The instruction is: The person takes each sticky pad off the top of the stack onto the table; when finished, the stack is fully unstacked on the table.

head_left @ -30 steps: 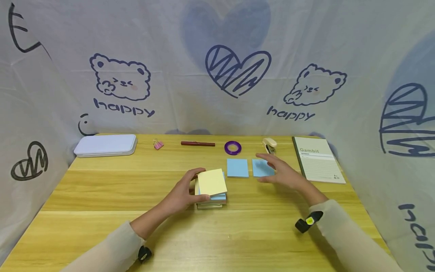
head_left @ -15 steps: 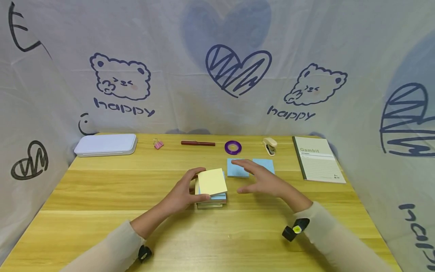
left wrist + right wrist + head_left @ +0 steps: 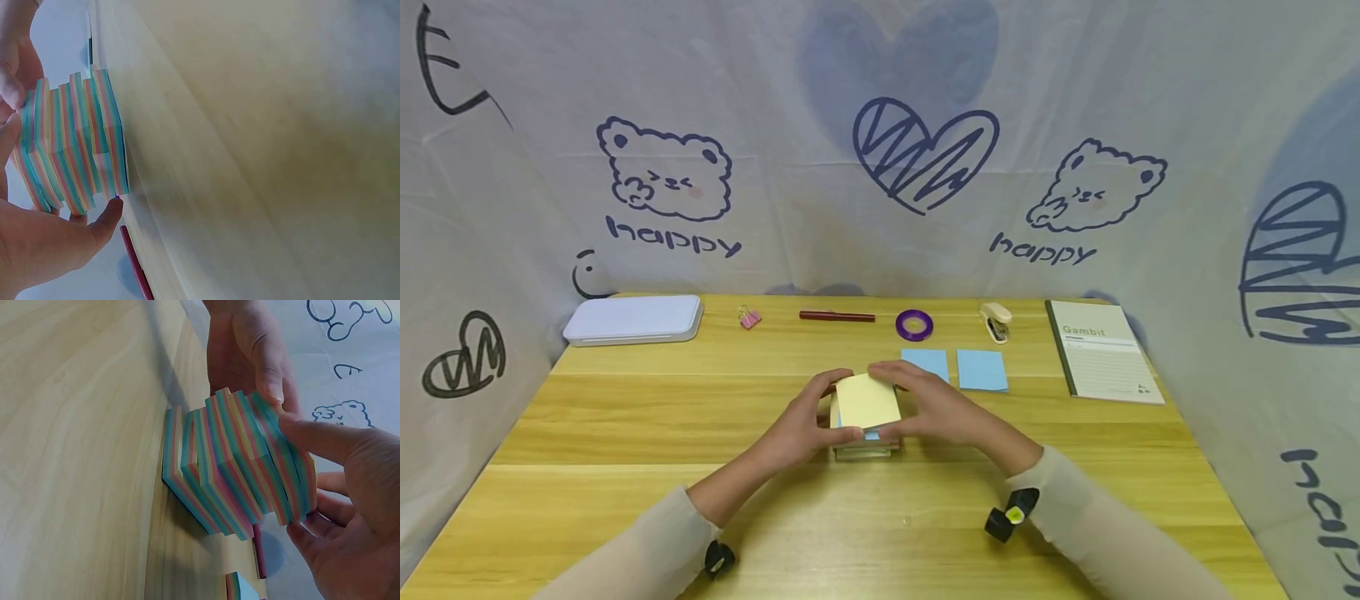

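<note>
From where I'm standing, the person's left hand (image 3: pixel 802 415) and right hand (image 3: pixel 943 406) are both clasping the same stack of sticky-note pads (image 3: pixel 867 402), thumbs pressing its near side and fingers curling round the far side. The stack is standing between the two hands on the tabletop (image 3: pixel 880 533), its pads sitting unevenly, edges striped in pink, yellow and blue-green, with a pale yellow sheet showing on top. Just beyond the right hand, a blue pad (image 3: pixel 928 362) is lying partly hidden, and a second blue pad (image 3: pixel 982 370) is lying next to it, farther right. Beyond those, a purple tape roll (image 3: pixel 914 326) and a cream stapler (image 3: pixel 996 322) are resting, while a notebook (image 3: pixel 1105 352) is lying well to the right of the right hand. Beyond the left hand, a dark red pen (image 3: pixel 837 317) is lying crosswise; a pink binder clip (image 3: pixel 749 317) is sitting beyond that hand to the left, and a white case (image 3: pixel 632 320) is resting farther left.
</note>
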A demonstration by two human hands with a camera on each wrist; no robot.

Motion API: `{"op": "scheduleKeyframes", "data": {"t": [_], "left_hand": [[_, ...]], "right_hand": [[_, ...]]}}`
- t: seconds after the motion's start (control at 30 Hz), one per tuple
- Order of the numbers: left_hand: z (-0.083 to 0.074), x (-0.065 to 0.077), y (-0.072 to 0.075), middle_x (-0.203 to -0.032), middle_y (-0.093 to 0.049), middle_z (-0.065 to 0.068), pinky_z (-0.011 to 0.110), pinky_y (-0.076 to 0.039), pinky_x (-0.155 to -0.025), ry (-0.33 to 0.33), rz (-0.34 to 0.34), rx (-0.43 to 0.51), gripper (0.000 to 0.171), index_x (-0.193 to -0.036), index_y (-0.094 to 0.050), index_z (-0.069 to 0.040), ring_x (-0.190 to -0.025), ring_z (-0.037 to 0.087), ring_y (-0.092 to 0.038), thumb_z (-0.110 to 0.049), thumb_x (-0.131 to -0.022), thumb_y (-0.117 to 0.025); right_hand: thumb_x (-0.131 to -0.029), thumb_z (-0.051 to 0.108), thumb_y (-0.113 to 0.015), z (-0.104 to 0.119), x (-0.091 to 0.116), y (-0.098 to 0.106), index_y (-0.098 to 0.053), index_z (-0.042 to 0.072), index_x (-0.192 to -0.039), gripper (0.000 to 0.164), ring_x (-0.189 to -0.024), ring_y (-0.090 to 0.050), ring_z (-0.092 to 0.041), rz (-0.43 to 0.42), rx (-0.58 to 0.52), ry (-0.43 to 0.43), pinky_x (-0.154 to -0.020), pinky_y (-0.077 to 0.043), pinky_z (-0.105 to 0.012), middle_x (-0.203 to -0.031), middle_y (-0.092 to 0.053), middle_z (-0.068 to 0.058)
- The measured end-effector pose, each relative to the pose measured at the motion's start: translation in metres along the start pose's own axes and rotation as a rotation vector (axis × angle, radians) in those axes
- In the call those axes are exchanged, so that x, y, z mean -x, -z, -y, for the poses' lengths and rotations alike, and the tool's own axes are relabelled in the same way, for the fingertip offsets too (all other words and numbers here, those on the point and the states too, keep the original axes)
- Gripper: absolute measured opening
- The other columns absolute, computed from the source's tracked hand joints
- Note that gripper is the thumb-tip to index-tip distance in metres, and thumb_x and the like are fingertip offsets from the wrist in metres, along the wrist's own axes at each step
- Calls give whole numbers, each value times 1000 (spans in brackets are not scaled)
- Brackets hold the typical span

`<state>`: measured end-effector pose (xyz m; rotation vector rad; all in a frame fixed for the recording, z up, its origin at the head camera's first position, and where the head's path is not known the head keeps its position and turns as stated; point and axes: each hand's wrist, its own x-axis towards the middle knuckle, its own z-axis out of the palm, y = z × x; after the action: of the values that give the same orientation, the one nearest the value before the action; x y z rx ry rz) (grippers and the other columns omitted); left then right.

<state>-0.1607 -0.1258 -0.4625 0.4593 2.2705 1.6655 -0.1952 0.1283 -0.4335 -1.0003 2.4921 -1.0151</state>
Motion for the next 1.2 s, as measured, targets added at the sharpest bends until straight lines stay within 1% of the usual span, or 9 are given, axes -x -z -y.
{"op": "scheduleKeyframes", "data": {"t": [0.13, 0.23, 0.33, 0.5, 0.7, 0.83, 0.93, 1.07, 1.2], "left_hand": [[-1, 0, 0, -161, -31, 23, 49, -55, -100, 5, -1, -12, 86, -159, -31, -10, -143, 49, -39, -18, -90, -82], [-2, 0, 0, -161, -31, 23, 51, -55, -100, 9, -4, -18, 87, -159, -31, -11, -141, 51, -42, -18, -90, -83], [-2, 0, 1, -161, -32, 22, 54, -52, -103, 0, -9, -37, 88, -159, -31, -10, -143, 49, -40, -19, -90, -83], [-4, -1, 3, -163, -31, 18, 61, -42, -111, -11, -10, -66, 93, -159, -32, -9, -149, 44, -33, -20, -86, -87], [-4, -2, 4, -160, -35, 17, 64, -41, -111, -34, -8, -89, 94, -158, -34, -8, -147, 46, -34, -19, -83, -89], [-3, -3, 2, -160, -35, 16, 64, -43, -109, -61, -16, -141, 94, -158, -36, -9, -144, 45, -37, -22, -82, -90], [-3, -4, 1, -161, -33, 16, 62, -43, -110, -72, -18, -206, 98, -159, -35, -10, -144, 44, -38, -26, -80, -91], [-1, -6, -2, -162, -33, 17, 59, -41, -113, -81, -4, -296, 104, -160, -32, -9, -144, 42, -40, -29, -78, -93], [1, -6, -3, -160, -34, 17, 58, -41, -113, -86, 1, -342, 108, -161, -31, -8, -142, 40, -43, -27, -76, -94]], "right_hand": [[-87, 34, -84, 0, -3, -2, -44, 9, -157, 84, -148, -39, -33, -27, 23, -6, -116, -38, -55, -160, -42, -10], [-86, 33, -86, -1, -3, -3, -46, 10, -155, 82, -145, -44, -32, -40, 21, -8, -115, -41, -53, -158, -45, -10], [-86, 32, -86, -1, -3, -2, -47, 9, -154, 82, -145, -43, -33, -53, -2, -7, -114, -43, -50, -157, -46, -10], [-86, 32, -86, 0, 2, 2, -48, 9, -153, 81, -151, -34, -35, -67, -40, -14, -115, -43, -48, -158, -44, -10], [-87, 30, -85, -8, 18, 13, -48, 7, -153, 80, -146, -42, -34, -99, -118, -31, -116, -41, -48, -159, -42, -12], [-87, 26, -86, -24, 35, 23, -47, 5, -153, 80, -146, -41, -33, -128, -162, -52, -117, -39, -49, -158, -42, -11], [-87, 25, -86, -39, 50, 32, -46, 5, -154, 81, -147, -39, -35, -151, -178, -80, -118, -37, -50, -159, -40, -11], [-87, 23, -86, -66, 72, 48, -46, 5, -153, 80, -148, -36, -38, -202, -186, -131, -119, -34, -53, -159, -40, -14], [-88, 22, -84, -98, 93, 70, -44, 2, -153, 79, -149, -32, -42, -243, -181, -197, -120, -30, -56, -159, -37, -19]]}}
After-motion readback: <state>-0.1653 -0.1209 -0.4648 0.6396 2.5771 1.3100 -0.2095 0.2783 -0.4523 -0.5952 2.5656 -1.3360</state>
